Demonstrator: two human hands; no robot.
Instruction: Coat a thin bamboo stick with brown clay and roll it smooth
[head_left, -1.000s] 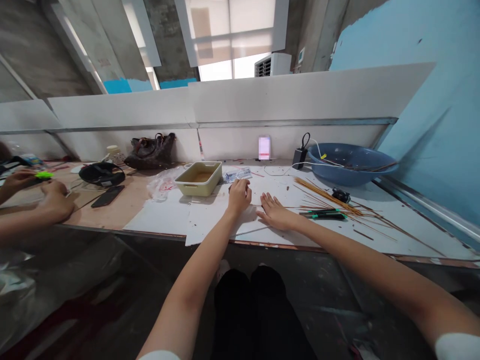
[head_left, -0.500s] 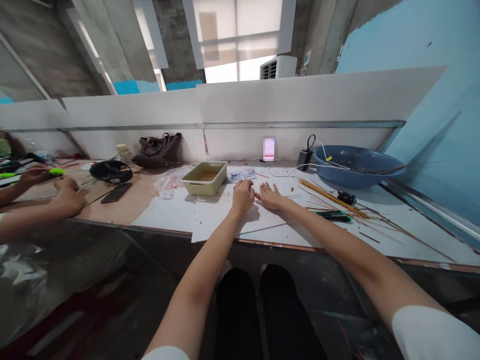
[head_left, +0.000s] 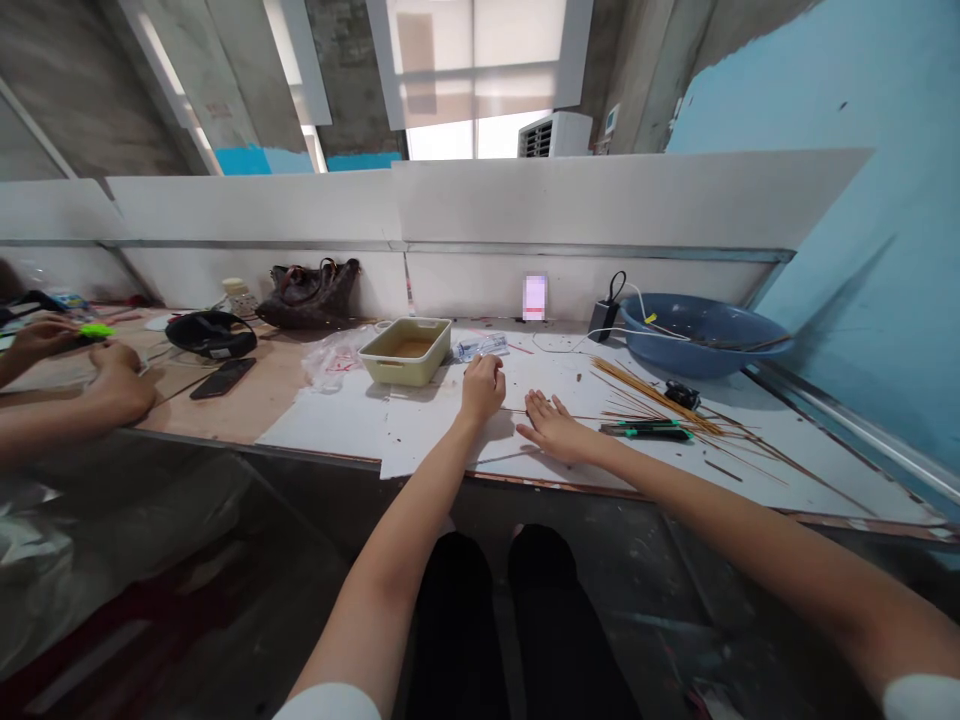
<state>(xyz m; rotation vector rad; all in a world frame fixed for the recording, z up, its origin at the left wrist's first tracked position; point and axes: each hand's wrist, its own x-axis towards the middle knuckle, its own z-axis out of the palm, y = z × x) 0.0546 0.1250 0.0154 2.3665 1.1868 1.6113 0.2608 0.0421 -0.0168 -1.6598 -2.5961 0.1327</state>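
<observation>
Two bare hands work low over a white sheet point(head_left: 420, 430) near the middle of the frame, a thin brown strip point(head_left: 514, 410) lying in the gap between them. The left hand point(head_left: 484, 387) is curled, its fingertips turned out of sight, so whether it pinches anything cannot be told; the right hand point(head_left: 555, 425) lies palm down with fingers spread, clasping nothing, and seems to press on the strip (what is under the palm is hidden). Too heavy or uneven a push could snap or split so slender a piece, and too light a one could let it roll askew. Just right of that hand, center right of the frame, lie black-and-green knives point(head_left: 649, 430) beside a fanned bundle point(head_left: 652, 395) of similar strips; a sideways sweep could scatter the bundle or bring skin against a blade, if one is out. Left of center, a pale green tub point(head_left: 394, 374) holds what looks like brownish water, near enough that a careless knock from the left hand might slop it onto the sheet. Behind, a white cable point(head_left: 574, 334) loops across the table toward the blue basin point(head_left: 660, 358), a possible snag for a far reach.
</observation>
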